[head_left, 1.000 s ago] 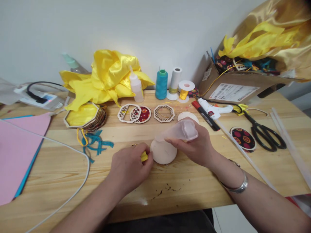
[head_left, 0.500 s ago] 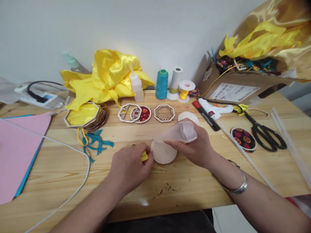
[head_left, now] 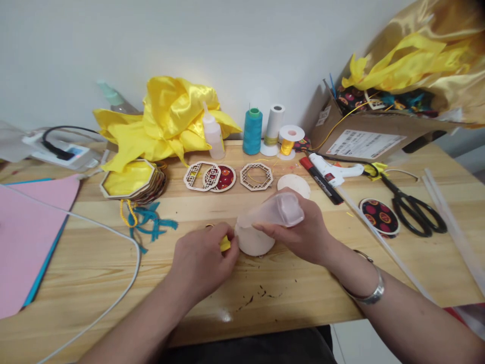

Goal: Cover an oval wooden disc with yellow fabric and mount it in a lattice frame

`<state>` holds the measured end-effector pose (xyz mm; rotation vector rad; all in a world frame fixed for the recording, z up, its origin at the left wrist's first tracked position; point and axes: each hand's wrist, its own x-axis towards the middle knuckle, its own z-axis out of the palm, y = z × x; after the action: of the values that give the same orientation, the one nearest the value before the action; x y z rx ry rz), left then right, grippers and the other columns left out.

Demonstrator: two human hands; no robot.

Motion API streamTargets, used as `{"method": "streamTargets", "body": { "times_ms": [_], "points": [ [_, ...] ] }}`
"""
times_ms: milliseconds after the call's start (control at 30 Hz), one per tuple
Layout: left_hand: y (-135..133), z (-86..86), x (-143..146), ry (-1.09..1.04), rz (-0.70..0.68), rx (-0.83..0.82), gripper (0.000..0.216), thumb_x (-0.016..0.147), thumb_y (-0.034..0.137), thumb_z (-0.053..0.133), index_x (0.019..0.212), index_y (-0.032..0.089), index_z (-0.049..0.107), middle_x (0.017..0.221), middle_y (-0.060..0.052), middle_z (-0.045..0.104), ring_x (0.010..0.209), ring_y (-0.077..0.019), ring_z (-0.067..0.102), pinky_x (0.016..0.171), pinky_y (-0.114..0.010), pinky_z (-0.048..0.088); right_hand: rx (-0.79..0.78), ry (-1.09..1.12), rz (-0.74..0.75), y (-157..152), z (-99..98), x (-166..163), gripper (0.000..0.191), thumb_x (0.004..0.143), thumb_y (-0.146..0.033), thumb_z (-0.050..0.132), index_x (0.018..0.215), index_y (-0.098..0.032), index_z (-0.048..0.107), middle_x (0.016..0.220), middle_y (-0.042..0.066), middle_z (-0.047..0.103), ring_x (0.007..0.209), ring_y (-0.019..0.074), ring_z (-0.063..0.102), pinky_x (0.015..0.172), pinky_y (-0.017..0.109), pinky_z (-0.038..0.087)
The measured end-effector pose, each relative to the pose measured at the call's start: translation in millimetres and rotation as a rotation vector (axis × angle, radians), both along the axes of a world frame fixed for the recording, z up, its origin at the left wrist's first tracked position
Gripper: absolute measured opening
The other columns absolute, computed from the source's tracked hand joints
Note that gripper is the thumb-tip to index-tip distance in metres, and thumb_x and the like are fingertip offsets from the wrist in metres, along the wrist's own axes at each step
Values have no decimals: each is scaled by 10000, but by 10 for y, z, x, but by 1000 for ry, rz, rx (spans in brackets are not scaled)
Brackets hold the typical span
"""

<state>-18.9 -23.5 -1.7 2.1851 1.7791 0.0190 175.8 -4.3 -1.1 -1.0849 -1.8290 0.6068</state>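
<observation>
My right hand (head_left: 303, 230) is wrapped round a clear plastic squeeze bottle (head_left: 275, 210). The bottle is tilted, its narrow end pointing left over a round pale wooden disc (head_left: 255, 245). Whether the tip touches the disc, I cannot tell. At the disc's left edge, my left hand (head_left: 204, 258) is closed, with a bit of yellow cloth (head_left: 225, 244) showing between thumb and fingers. Its fingertips meet the rim of the disc, which lies low over the table. Behind my right hand lies a second pale disc (head_left: 293, 186).
Octagonal lattice frame (head_left: 256, 177), teal thread spool (head_left: 252, 132) and another squeeze bottle (head_left: 213, 134) stand or lie behind. At right are a marker (head_left: 321, 181), white glue gun (head_left: 333, 172), black scissors (head_left: 415, 212) and cardboard box (head_left: 356, 131). Stacked octagonal frames (head_left: 131, 179) sit left.
My right hand and the squeeze bottle have shifted slightly left and down along the disc. My left hand has hardly moved.
</observation>
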Motion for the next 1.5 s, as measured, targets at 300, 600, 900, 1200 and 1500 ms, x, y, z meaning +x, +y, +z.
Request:
{"method": "streamTargets", "body": {
  "times_ms": [300, 600, 900, 1200, 1500],
  "points": [
    [-10, 6, -10, -11, 6, 3, 222, 827, 358, 430, 774, 252, 617, 648, -16, 681, 637, -219, 630, 572, -294, 330, 42, 2, -80, 13, -30, 16, 285, 713, -302, 756, 901, -214, 560, 759, -14, 630, 654, 133, 577, 590, 257, 498],
    [-14, -20, -25, -40, -9, 28, 242, 842, 359, 416, 780, 244, 621, 650, -25, 680, 635, -223, 631, 577, -299, 349, 41, 8, -35, 21, -4, 35, 290, 702, -294, 768, 891, -212, 564, 760, -20, 620, 646, 124, 570, 577, 247, 488],
    [-13, -16, -18, -50, 2, 13, 238, 840, 346, 417, 810, 244, 631, 669, -28, 693, 651, -223, 640, 583, -298, 359, 34, -2, -36, 4, -13, 7, 271, 706, -287, 763, 869, -209, 561, 763, -18, 629, 639, 122, 563, 563, 245, 473],
    [-17, 7, -15, -15, -7, 9, 238, 843, 337, 412, 822, 242, 628, 687, -25, 698, 667, -213, 643, 588, -290, 353, 27, 9, -35, 22, -25, 35, 268, 718, -308, 753, 885, -211, 566, 770, -14, 619, 655, 126, 559, 589, 253, 478],
    [-14, 7, -29, -40, -5, 9, 234, 846, 335, 416, 828, 238, 629, 685, -30, 693, 666, -212, 638, 592, -289, 362, -104, 5, 193, -8, 60, 94, 240, 721, -325, 751, 829, -182, 591, 799, 10, 608, 679, 120, 566, 600, 244, 470]
  ]
}}
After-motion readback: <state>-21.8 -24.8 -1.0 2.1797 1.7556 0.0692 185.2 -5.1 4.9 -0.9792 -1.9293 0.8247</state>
